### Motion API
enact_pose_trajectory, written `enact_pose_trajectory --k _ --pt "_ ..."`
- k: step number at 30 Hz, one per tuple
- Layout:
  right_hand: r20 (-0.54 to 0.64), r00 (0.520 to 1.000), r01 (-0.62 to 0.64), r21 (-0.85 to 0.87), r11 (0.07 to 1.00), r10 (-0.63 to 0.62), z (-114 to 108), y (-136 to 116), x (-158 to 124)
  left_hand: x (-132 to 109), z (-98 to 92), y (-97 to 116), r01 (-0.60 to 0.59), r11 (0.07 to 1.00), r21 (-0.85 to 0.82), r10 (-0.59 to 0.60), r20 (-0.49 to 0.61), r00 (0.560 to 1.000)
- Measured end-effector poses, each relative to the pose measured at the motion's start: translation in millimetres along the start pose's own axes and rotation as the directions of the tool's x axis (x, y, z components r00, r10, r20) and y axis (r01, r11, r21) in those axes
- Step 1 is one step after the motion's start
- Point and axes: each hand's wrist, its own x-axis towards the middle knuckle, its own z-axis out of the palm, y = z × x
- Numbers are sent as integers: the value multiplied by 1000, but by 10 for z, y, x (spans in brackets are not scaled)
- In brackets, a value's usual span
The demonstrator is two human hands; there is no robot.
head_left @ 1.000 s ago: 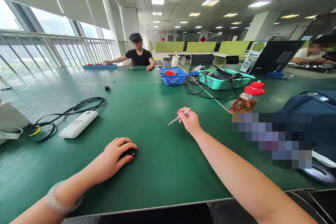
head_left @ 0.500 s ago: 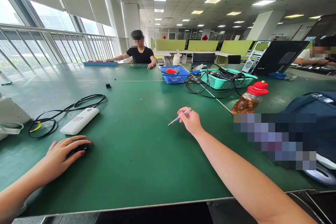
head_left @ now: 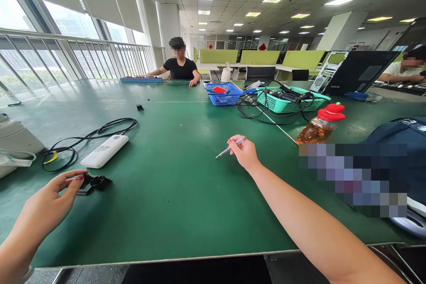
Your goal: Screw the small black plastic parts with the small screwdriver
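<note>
Near the table's left front, my left hand (head_left: 55,197) pinches the left end of a small black object (head_left: 98,182), whose exact kind I cannot make out. Thumb and fingertips press on it at the tabletop. Right of the middle, my right hand (head_left: 244,151) holds a slim screwdriver (head_left: 227,148) with a clear purplish handle, its metal tip pointing down and to the left. Behind my left hand lies a white power bank (head_left: 104,151), with a looped black cable (head_left: 96,133) beyond it.
A blue basket (head_left: 223,99) and a green basket (head_left: 282,105) with tangled cables stand at the back. At right are a red-capped bottle (head_left: 317,129) and a dark bag (head_left: 396,146). A white device (head_left: 20,137) sits far left. One person (head_left: 179,69) sits across, another at far right.
My left hand has drawn back to the left from over the black object and now pinches its end, leaving more of it visible. My right hand holds the screwdriver as before. The view has shifted slightly.
</note>
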Motion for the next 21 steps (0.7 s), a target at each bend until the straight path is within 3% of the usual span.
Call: enact_pose_trajectory --k 3,5,8,15,21 --pt "2 1000 -8 10 1000 8 2 -1 2 -49 -58 174 138 990 -3 -138 76 988" --pt "5 1000 -11 16 1000 11 4 0 4 -73 -79 281 109 993 50 -112 71 991" --pt "13 1000 -12 26 1000 12 7 8 6 -59 -75 348 -21 993 119 18 26 999" --pt "20 1000 -5 42 999 4 10 28 9 137 -71 224 -64 994 84 52 131 990" --pt "22 1000 17 22 1000 -18 4 42 22 316 34 66 -198 980 36 179 294 939"
